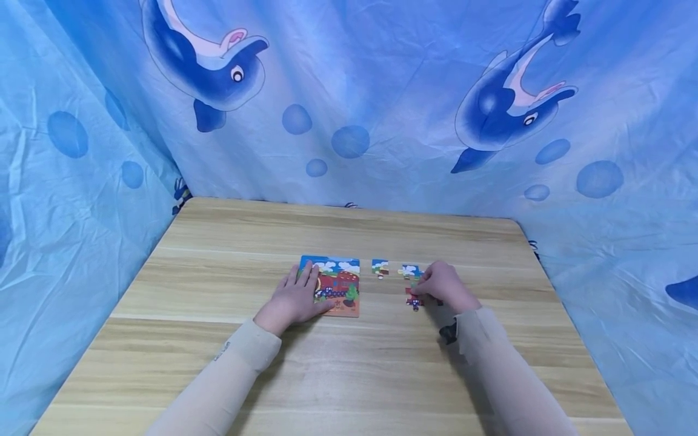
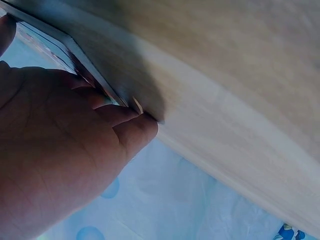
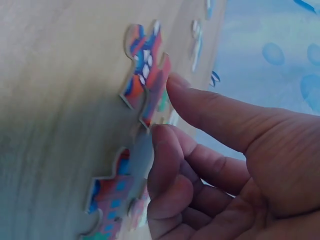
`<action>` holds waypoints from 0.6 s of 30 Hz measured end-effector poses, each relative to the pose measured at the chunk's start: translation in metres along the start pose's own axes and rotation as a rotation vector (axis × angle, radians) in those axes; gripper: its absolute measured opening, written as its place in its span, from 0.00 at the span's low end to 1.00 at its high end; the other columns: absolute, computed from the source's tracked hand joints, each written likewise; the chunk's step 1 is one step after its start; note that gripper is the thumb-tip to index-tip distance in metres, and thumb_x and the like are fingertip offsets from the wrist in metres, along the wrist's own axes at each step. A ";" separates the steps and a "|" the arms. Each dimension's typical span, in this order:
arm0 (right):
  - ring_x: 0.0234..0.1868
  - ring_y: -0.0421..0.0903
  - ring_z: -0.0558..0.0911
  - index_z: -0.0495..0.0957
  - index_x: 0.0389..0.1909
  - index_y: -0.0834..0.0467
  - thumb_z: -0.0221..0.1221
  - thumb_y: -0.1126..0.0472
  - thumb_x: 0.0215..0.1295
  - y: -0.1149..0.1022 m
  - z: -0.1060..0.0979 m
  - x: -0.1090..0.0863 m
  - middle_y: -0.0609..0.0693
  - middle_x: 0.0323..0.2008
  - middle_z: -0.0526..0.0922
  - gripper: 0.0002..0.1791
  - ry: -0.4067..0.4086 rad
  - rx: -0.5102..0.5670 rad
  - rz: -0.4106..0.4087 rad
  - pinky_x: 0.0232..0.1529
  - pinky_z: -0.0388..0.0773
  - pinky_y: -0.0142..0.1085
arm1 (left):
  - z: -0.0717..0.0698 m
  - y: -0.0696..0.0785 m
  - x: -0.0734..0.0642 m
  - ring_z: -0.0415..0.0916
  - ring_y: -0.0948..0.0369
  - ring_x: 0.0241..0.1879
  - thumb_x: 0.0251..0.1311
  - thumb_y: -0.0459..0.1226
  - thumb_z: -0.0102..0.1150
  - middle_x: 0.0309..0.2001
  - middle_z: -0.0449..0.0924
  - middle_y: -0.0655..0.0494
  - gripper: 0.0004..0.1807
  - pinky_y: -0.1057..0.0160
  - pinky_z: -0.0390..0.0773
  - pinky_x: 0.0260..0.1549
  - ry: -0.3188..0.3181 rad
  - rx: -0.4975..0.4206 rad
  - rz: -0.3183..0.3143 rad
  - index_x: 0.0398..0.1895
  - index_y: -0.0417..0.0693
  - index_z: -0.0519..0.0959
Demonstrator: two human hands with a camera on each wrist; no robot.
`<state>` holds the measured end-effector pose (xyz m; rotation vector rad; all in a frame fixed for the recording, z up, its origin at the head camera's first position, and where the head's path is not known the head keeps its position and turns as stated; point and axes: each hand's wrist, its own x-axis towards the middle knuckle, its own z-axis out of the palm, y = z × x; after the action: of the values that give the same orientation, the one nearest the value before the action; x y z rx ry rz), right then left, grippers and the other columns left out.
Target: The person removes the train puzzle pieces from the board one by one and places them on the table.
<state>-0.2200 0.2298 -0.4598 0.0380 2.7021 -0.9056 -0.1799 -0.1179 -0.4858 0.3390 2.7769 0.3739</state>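
A jigsaw puzzle board [image 1: 349, 282] with a red building, clouds and a green bush lies on the table. My left hand [image 1: 297, 298] rests flat over its left side, fingers spread and straight; in the left wrist view the board's edge [image 2: 90, 67] runs along the fingers. Right of the board, my right hand [image 1: 444, 284] pinches a red and blue puzzle piece [image 3: 144, 70] with thumb and index finger, its other fingers curled. Another piece, red with blue squares [image 3: 107, 197], lies close below that hand. The right hand partly covers the pieces under it.
Between the board and the right hand lies a loose piece with sky and a red patch [image 1: 380, 267]. A cloud piece [image 1: 410, 270] is just beyond the right fingertips. The wooden table [image 1: 349, 375] ends at a blue dolphin-print curtain [image 1: 403, 121] behind and at both sides.
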 end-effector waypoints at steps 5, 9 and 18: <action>0.22 0.47 0.75 0.84 0.25 0.61 0.74 0.62 0.58 -0.003 -0.005 -0.003 0.52 0.24 0.80 0.09 0.008 0.052 -0.030 0.23 0.73 0.39 | -0.004 0.003 -0.001 0.31 0.40 0.78 0.67 0.70 0.46 0.81 0.36 0.42 0.56 0.40 0.42 0.72 -0.021 0.030 -0.022 0.82 0.41 0.44; 0.26 0.50 0.77 0.84 0.30 0.61 0.72 0.61 0.59 -0.010 -0.008 -0.008 0.53 0.28 0.81 0.08 0.012 0.091 -0.033 0.25 0.75 0.42 | 0.000 0.001 0.000 0.31 0.40 0.78 0.66 0.71 0.45 0.81 0.37 0.41 0.57 0.38 0.43 0.72 -0.006 0.024 -0.010 0.82 0.40 0.44; 0.34 0.49 0.80 0.84 0.44 0.59 0.70 0.57 0.65 -0.026 0.000 -0.010 0.53 0.38 0.83 0.12 0.031 0.168 -0.094 0.32 0.79 0.42 | -0.007 0.006 -0.005 0.34 0.39 0.78 0.67 0.70 0.47 0.81 0.39 0.40 0.56 0.39 0.44 0.72 -0.007 0.043 -0.016 0.82 0.39 0.46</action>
<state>-0.2132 0.2096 -0.4421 -0.0413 2.6682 -1.1670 -0.1765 -0.1149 -0.4765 0.3278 2.7822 0.3091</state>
